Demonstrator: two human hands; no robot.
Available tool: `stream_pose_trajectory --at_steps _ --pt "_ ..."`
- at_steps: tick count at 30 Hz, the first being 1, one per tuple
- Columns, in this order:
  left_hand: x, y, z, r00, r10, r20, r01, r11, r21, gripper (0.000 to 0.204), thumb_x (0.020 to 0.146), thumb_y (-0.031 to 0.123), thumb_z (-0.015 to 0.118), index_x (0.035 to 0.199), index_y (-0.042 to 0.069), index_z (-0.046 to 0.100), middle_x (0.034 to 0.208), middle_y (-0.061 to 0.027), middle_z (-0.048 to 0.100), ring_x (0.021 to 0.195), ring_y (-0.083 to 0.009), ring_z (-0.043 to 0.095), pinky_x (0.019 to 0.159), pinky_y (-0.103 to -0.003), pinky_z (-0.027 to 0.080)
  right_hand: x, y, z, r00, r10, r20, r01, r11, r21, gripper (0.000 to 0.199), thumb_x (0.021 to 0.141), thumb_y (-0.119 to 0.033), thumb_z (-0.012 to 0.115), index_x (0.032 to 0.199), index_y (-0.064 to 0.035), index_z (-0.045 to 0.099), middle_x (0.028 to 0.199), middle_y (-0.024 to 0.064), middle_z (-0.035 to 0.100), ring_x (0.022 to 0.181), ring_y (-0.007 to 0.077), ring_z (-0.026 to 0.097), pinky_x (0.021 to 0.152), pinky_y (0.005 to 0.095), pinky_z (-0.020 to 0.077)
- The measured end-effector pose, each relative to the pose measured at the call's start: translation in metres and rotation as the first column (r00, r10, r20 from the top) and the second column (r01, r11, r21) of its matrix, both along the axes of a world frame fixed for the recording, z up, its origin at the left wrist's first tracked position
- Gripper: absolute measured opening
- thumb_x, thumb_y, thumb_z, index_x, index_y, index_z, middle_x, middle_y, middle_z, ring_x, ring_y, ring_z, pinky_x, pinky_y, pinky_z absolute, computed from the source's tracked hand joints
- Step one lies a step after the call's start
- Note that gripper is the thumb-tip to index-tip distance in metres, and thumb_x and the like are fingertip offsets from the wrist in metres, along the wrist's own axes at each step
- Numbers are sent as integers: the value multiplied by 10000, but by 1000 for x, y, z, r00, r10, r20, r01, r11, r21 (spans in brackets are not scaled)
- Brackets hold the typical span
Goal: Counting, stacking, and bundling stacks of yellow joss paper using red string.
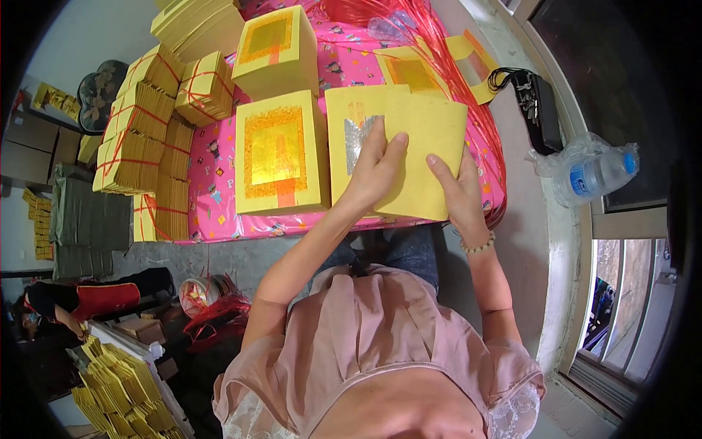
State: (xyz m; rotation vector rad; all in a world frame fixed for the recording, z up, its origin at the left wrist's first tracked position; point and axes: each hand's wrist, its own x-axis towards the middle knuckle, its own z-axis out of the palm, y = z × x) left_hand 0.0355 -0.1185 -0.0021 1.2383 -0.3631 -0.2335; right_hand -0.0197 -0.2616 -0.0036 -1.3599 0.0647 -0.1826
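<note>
My left hand (378,167) is at the left edge of a few plain-backed yellow sheets of joss paper (430,164), its thumb against them and its fingers over a silver foil patch (358,143) on the stack beneath. On the right side of the same sheets, my right hand (459,189) grips with the thumb on top and the other fingers hidden underneath. To the left stands a thick block of yellow joss paper (281,154) with a gold foil square framed in orange. A similar block (275,47) is behind it.
Red-tied paper bundles (135,132) are piled along the pink-covered table's (219,197) left side. Red plastic strands (468,110) hang down its right edge. A plastic bottle (596,175) and black pouch (535,110) lie on the right ledge. Another person (102,296) works at lower left.
</note>
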Motion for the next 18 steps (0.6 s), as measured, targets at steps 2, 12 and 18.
stream_pose_trajectory --at_steps 2,12,18 --pt "-2 1 -1 1000 6 25 -6 1000 -13 388 999 87 450 1359 -32 366 1233 -114 540 1123 -142 497 972 -293 396 -3 1 1 999 -6 51 8 999 -42 489 920 -56 613 1351 17 392 1206 103 581 1072 132 577 911 279 477" --pt "-16 9 4 985 84 152 -94 994 59 347 1001 108 476 1318 -18 414 1095 -89 577 946 -91 543 806 -249 465 -2 -5 9 993 -42 111 40 999 17 344 993 -154 538 1293 8 490 1176 66 610 1050 101 574 904 260 461" --pt "-24 11 5 987 89 133 -95 995 37 265 1000 123 492 1222 -20 472 1058 -65 588 946 -82 532 799 -242 455 2 -7 13 988 -83 128 83 997 4 246 998 -143 531 1199 -2 545 1077 35 633 972 72 577 846 238 466"
